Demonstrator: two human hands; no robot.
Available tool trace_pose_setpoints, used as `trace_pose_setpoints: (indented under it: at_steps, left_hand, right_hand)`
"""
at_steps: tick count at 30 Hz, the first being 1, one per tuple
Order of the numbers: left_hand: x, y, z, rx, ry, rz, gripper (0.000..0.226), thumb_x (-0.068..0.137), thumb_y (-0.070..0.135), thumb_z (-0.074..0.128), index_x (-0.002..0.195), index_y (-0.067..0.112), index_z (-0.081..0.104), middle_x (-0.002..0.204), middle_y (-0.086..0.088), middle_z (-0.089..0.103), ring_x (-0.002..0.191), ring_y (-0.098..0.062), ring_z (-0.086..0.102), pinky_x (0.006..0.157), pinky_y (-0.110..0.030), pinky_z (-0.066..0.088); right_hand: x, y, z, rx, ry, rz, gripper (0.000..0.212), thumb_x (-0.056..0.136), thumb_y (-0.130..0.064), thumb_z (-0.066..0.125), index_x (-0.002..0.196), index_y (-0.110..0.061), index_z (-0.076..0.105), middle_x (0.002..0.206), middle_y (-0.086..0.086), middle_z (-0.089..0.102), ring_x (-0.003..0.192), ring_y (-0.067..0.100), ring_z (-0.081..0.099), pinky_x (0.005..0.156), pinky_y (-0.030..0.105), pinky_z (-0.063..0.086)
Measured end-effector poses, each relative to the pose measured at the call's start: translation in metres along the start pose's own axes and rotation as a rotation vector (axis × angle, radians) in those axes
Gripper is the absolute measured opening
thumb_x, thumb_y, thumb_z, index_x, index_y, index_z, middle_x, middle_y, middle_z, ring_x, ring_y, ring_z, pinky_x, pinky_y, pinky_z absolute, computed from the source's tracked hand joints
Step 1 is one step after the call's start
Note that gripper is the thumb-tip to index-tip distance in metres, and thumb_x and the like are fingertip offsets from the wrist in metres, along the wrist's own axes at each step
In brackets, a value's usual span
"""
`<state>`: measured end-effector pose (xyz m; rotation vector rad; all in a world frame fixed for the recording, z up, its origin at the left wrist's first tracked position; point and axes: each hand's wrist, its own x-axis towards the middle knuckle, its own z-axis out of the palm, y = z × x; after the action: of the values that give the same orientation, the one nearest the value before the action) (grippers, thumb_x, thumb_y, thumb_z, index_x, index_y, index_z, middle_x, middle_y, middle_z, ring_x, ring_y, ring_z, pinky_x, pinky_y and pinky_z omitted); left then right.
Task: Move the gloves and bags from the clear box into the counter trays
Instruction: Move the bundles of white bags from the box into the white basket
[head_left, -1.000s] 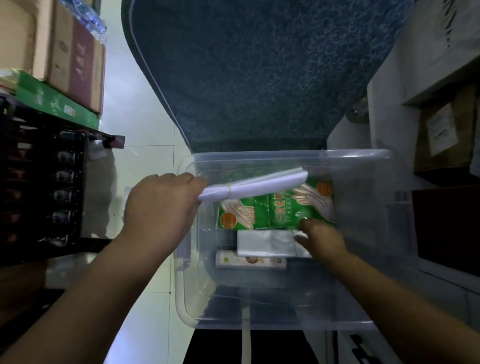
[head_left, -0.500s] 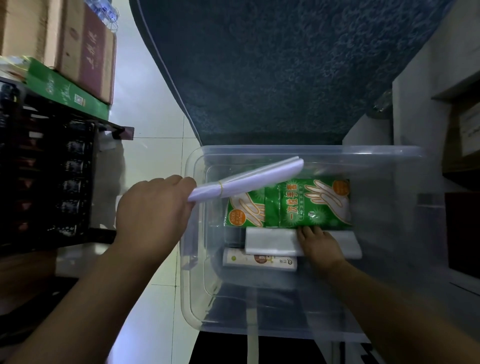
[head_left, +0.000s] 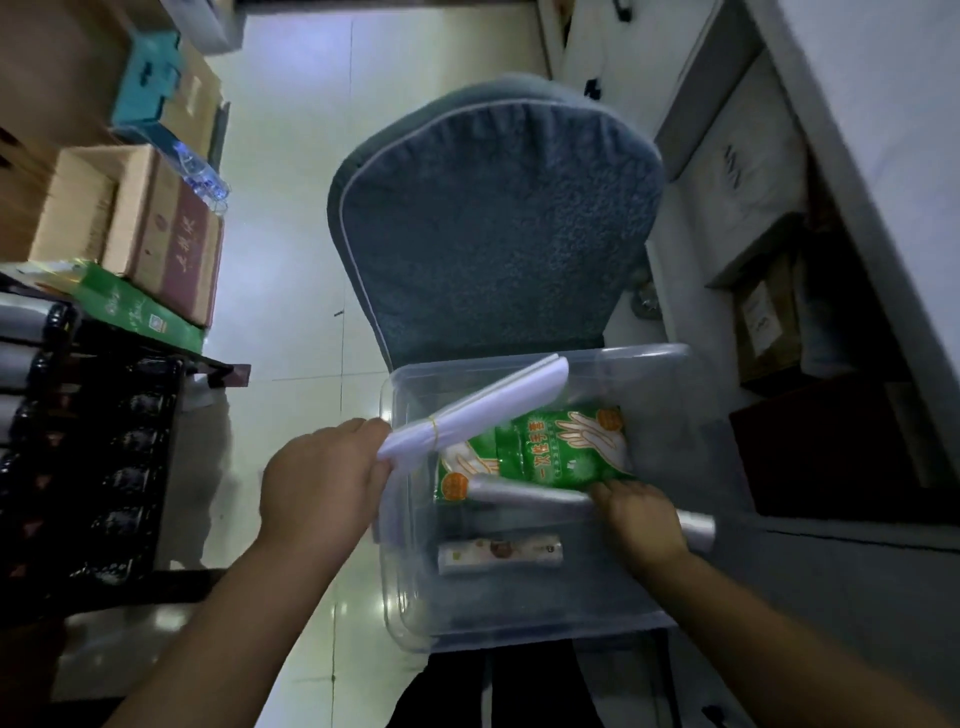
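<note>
Clear plastic is forming the walls of the box (head_left: 405, 571), which is sitting just in front of a blue padded chair back (head_left: 493, 223); the transparency is letting every item inside show from above. The left hand (head_left: 322, 483) is gripping a white bundle of bags (head_left: 483, 410) at the end where a thin rubber band is cinching it, fingers and thumb curled round that end. Holding the bound end is probably keeping the loose sheets from fanning apart. The free end is slanting up over the far-left corner of the box, raised off the other contents.

The right hand (head_left: 639, 519) is reaching inside the box, its fingers curling round a grey translucent roll of bags (head_left: 535, 500) somewhat right of the roll's middle. The roll is lying across the near edge of the green glove packet (head_left: 550, 447) and touching it. A hold near the middle is likely meant to stop so limp a roll from sagging at one end as it is being lifted.

The glove packet is lying flat on the box floor toward the far side, printed face up. A small labelled roll (head_left: 498, 556) is lying nearer the person, apart from both hands. One item per hand is suggesting an effort to clear the box in fewer trips. The counter trays are not showing in this view, so the glove packet and small roll are evidently awaiting transfer, and neither held item is delivered yet.
</note>
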<state>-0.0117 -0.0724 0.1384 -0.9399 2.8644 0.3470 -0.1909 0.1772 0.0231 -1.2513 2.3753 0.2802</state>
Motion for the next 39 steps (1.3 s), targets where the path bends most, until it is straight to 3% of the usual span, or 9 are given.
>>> trace_pose_setpoints:
  at_steps: [2,6,13,18,23,30,33,35,39]
  left_hand:
    - [-0.007,0.004,-0.016,-0.059,0.031,0.038,0.008,0.085,0.028,0.056,0.087,0.021,0.059,0.076,-0.002,0.065,0.067,-0.026,0.059,0.057,-0.031,0.045]
    - [-0.013,0.032,-0.049,-0.149,0.099,0.099,0.009,0.085,0.032,0.055,0.082,0.024,0.054,0.071,0.000,0.063,0.065,-0.024,0.059,0.056,-0.029,0.044]
    - [-0.025,0.127,-0.094,-0.325,0.268,0.331,0.010,0.080,0.024,0.056,0.071,0.023,0.052,0.059,0.005,0.048,0.052,-0.022,0.047,0.047,-0.029,0.038]
    - [-0.045,0.211,-0.122,-0.427,0.322,0.529,0.016,0.078,0.020,0.067,0.069,0.021,0.053,0.058,0.004,0.048,0.049,-0.023,0.045,0.047,-0.027,0.032]
    - [-0.067,0.312,-0.134,-0.506,0.252,0.644,0.010,0.082,0.034,0.062,0.079,0.026,0.056,0.061,0.004,0.057,0.055,-0.014,0.052,0.047,-0.026,0.039]
    - [-0.100,0.480,-0.106,-0.449,0.113,0.794,0.018,0.080,0.033,0.057,0.069,0.022,0.048,0.059,0.004,0.056,0.056,-0.017,0.053,0.049,-0.028,0.040]
    - [-0.106,0.531,-0.082,-0.396,0.044,0.818,0.019,0.085,0.032,0.049,0.070,0.020,0.049,0.063,0.002,0.058,0.058,-0.022,0.056,0.053,-0.032,0.048]
    - [-0.105,0.555,-0.067,-0.339,0.000,0.813,0.018,0.087,0.028,0.044,0.072,0.020,0.050,0.065,0.002,0.056,0.059,-0.022,0.055,0.049,-0.029,0.041]
    - [-0.102,0.583,-0.043,-0.225,-0.118,0.789,0.012,0.091,0.021,0.043,0.089,0.012,0.051,0.084,-0.006,0.061,0.069,-0.025,0.052,0.057,-0.030,0.037]
  right_hand:
    - [-0.031,-0.007,-0.029,0.010,0.101,0.070,0.034,0.049,-0.019,0.087,0.077,-0.017,0.067,0.064,0.003,0.068,0.055,0.021,0.066,0.046,0.025,0.049]
    - [-0.083,-0.011,-0.070,0.160,0.136,0.313,0.021,0.088,-0.027,0.054,0.108,-0.023,0.056,0.100,0.001,0.069,0.088,0.023,0.066,0.069,0.032,0.050]
    - [-0.195,0.019,-0.142,0.476,0.602,0.634,0.008,0.087,-0.023,0.050,0.082,-0.026,0.054,0.068,-0.006,0.056,0.062,0.020,0.055,0.052,0.032,0.045]
    - [-0.281,0.066,-0.161,0.561,0.771,0.833,0.012,0.092,-0.020,0.044,0.082,-0.022,0.052,0.079,0.003,0.061,0.074,0.027,0.056,0.057,0.031,0.036]
    - [-0.365,0.122,-0.164,0.776,0.929,0.991,0.016,0.089,-0.021,0.048,0.076,-0.016,0.057,0.072,0.000,0.060,0.068,0.021,0.055,0.056,0.033,0.043]
    - [-0.464,0.214,-0.133,1.045,1.019,1.171,0.022,0.082,-0.011,0.058,0.061,-0.011,0.053,0.059,0.002,0.052,0.060,0.018,0.047,0.051,0.029,0.035]
    - [-0.487,0.243,-0.112,1.197,1.055,1.186,0.012,0.082,-0.007,0.059,0.071,-0.002,0.058,0.072,0.019,0.061,0.066,0.023,0.052,0.057,0.031,0.038]
    - [-0.494,0.255,-0.102,1.280,1.073,1.201,0.015,0.083,-0.008,0.059,0.084,0.007,0.058,0.088,0.031,0.062,0.072,0.028,0.056,0.063,0.033,0.040]
    - [-0.497,0.265,-0.090,1.375,1.074,1.195,0.013,0.084,-0.011,0.059,0.088,0.002,0.058,0.090,0.026,0.063,0.073,0.029,0.058,0.062,0.032,0.042]
